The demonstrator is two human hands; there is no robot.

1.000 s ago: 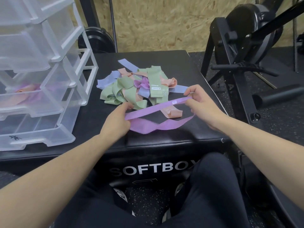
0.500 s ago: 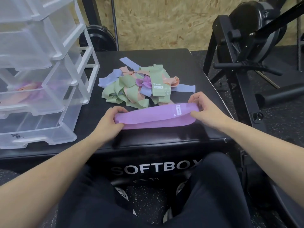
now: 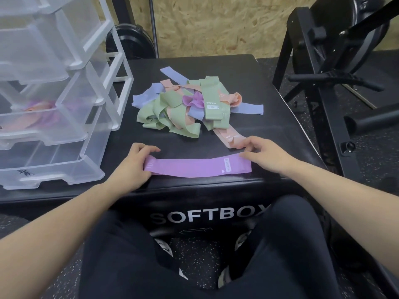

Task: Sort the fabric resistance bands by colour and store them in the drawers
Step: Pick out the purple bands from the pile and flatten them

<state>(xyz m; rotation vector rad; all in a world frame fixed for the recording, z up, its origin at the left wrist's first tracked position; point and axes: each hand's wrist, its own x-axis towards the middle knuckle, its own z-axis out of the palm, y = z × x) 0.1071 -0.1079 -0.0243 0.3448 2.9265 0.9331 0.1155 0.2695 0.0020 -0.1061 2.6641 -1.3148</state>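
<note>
Black soft box (image 3: 269, 126), weight plate (image 3: 129, 43), black machine (image 3: 336, 46), chipboard wall (image 3: 216, 24).

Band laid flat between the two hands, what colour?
Purple band, with a small white label near its right end; head view.

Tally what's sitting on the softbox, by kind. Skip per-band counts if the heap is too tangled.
Flat purple band: 1
Tangled pile of bands: 1 (green, peach, blue and purple; single bands too knotted to count)
Clear drawer unit: 1
Total: 3
</note>
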